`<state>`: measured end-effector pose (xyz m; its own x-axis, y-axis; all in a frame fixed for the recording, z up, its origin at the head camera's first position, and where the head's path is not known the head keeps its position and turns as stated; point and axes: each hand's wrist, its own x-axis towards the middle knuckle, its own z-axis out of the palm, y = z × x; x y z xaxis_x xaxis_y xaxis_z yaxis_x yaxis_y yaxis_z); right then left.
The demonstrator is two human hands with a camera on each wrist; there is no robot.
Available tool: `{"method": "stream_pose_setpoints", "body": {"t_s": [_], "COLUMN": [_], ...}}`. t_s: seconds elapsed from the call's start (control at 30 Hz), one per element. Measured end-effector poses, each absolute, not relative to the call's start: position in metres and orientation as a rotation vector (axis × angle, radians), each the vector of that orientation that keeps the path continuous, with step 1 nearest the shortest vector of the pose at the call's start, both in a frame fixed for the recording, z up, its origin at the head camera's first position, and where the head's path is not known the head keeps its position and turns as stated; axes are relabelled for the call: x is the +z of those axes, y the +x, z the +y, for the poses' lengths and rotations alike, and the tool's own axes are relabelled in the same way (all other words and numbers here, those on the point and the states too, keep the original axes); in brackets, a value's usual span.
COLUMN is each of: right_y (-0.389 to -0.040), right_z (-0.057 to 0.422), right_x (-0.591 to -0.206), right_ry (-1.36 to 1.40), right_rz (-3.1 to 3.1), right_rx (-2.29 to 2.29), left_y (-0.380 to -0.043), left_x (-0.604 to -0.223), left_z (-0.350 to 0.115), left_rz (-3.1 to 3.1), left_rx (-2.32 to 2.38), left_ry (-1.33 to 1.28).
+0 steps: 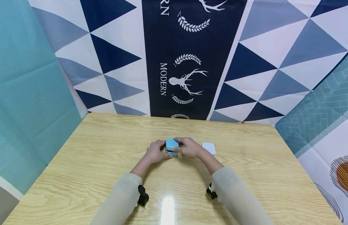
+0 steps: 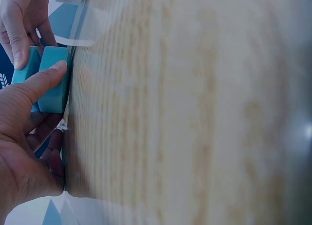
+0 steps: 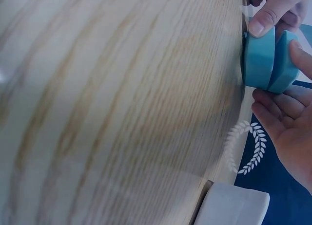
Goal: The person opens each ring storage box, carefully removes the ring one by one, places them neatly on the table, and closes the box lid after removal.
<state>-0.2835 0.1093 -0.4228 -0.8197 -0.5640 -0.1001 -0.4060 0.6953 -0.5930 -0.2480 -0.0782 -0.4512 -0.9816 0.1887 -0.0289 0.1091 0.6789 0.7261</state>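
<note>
Near the middle of the table in the head view is a small, rounded-square blue case [image 1: 172, 144], made of an upper part [image 3: 285, 64] and a lower part [image 3: 260, 59] with a narrow, wedge-like gap between them. I cannot tell whether a hinge joins them. My left hand [image 1: 155, 152] grips the lower part, its thumb [image 2: 48, 79] on the near side. From the other side, my right hand [image 1: 189, 147] holds the tilted upper part between thumb and fingers. The inside of the case is hidden.
A white rounded-square case [image 1: 209, 148] lies on the wooden table [image 1: 106, 150] just right of my right hand. Patterned cloth [image 1: 114, 56] hangs behind the far edge, with a teal cloth [image 1: 30, 87] at the left. Black wrist straps [image 1: 143, 196] sit at both sleeves.
</note>
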Motion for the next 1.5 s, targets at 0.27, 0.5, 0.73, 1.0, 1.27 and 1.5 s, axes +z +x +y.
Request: {"method": "stream_pose_setpoints", "body": {"t_s": [0.27, 0.5, 0.73, 1.0, 1.27, 1.5], "right_y": [-0.283, -0.2823, -0.2818, -0.2818, -0.2831, -0.2837], "right_z": [0.1094, 0.1102, 0.1106, 0.1108, 0.1109, 0.1105], "right_x": [-0.4236, -0.4229, -0.423, -0.4225, -0.4229, -0.4221], "right_ry": [-0.778, -0.762, -0.762, -0.755, -0.741, -0.734], "right_rz": [2.639, 2.633, 2.626, 2.617, 2.623, 2.622], "right_rx": [-0.829, -0.833, -0.839, -0.857, -0.85, -0.853], "left_y": [-0.2468, -0.2457, -0.2456, -0.2448, -0.2452, -0.246], "left_x": [-0.4516, -0.4517, -0.4521, -0.4497, -0.4495, -0.4504], "left_z": [-0.0772, -0.0766, -0.0775, -0.0777, -0.0778, -0.0778], "left_rz": [2.772, 2.771, 2.778, 2.773, 2.778, 2.779], "left_rx": [1.202, 1.205, 1.203, 1.215, 1.212, 1.216], "left_ry": [0.223, 0.234, 0.253, 0.251, 0.257, 0.265]}}
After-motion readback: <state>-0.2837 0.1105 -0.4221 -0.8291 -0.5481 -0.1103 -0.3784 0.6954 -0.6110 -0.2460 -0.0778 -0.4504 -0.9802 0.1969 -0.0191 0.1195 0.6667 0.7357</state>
